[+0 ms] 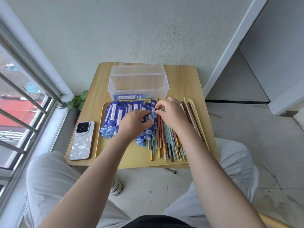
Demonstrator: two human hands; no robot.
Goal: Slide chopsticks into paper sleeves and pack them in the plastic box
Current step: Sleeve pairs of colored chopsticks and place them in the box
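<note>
Risk: we judge the chopstick tip [162,109] may miss the sleeve mouth and crumple the paper, since our left hand [134,120] pinches the blue paper sleeve [151,116] at its soft end.
Left hand: fingers curl round that sleeve over the yellow tray [131,155].
Right hand [171,112]: we pinch 1 pale green chopstick, pointed left at the sleeve.
Plastic box [138,84]: open behind the tray, 1 sleeved pair [131,97] inside.
Loose chopsticks [167,142]: heaped on the tray's right side.

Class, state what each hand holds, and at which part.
Left hand pinches a blue paper sleeve at its open end; right hand pinches a green chopstick near its tip.
</note>
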